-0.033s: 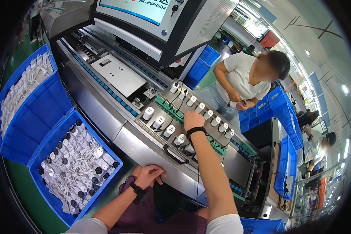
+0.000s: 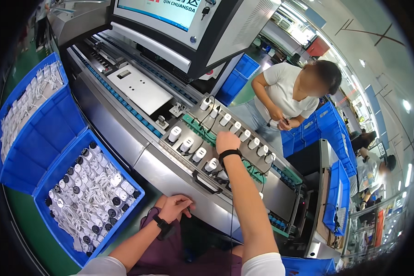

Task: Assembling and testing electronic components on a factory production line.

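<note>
Mid-frame, glossy white rectangular plastic blocks (image 2: pixel 175 134) are set off against a silver-grey metal plate (image 2: pixel 199 144) banded with flat green strips (image 2: pixel 189 121). At lower left, the inside of a deep-blue rectangular plastic bin (image 2: pixel 111 159) is speckled with round black caps (image 2: pixel 117 201) among white cords (image 2: pixel 99 184). Along the lower edge, purple is shown by cloth trousers (image 2: pixel 147 257), white by cloth sleeves (image 2: pixel 262 266); black is worn as wristbands (image 2: pixel 230 155).
</note>
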`<state>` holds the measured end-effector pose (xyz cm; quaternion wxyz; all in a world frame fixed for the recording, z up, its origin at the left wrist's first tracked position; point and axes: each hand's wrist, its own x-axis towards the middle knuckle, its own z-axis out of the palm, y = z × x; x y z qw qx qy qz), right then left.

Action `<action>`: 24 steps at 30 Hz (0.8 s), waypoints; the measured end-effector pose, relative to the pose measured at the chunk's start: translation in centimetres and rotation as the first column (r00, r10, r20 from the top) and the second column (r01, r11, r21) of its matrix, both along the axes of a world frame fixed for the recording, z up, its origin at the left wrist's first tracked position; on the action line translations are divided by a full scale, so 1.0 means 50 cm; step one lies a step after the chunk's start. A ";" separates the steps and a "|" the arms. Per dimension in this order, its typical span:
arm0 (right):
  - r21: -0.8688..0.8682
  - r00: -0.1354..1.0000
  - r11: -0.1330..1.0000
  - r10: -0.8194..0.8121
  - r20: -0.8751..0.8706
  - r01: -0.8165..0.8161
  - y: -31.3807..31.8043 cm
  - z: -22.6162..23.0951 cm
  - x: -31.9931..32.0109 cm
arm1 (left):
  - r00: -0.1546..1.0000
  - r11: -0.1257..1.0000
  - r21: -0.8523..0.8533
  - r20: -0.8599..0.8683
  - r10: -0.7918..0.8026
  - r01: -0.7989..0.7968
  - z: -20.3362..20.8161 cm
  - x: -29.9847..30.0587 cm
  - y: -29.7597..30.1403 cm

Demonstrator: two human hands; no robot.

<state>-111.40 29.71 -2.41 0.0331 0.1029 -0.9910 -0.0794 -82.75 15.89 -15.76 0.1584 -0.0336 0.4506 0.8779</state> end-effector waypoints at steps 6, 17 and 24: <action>0.006 1.000 1.000 -0.012 0.018 0.012 0.017 0.045 0.018 | 1.000 1.000 -0.004 -0.017 0.001 -0.001 -0.004 -0.011 0.009; -0.355 0.854 0.786 0.400 -0.333 -0.507 0.148 0.080 0.470 | 1.000 0.990 -0.138 -0.021 -0.002 -0.001 -0.008 0.003 -0.004; -0.263 0.889 0.866 0.347 -0.299 -0.426 0.270 -0.074 0.546 | 0.997 0.955 -0.292 -0.070 0.040 -0.058 0.007 0.002 0.000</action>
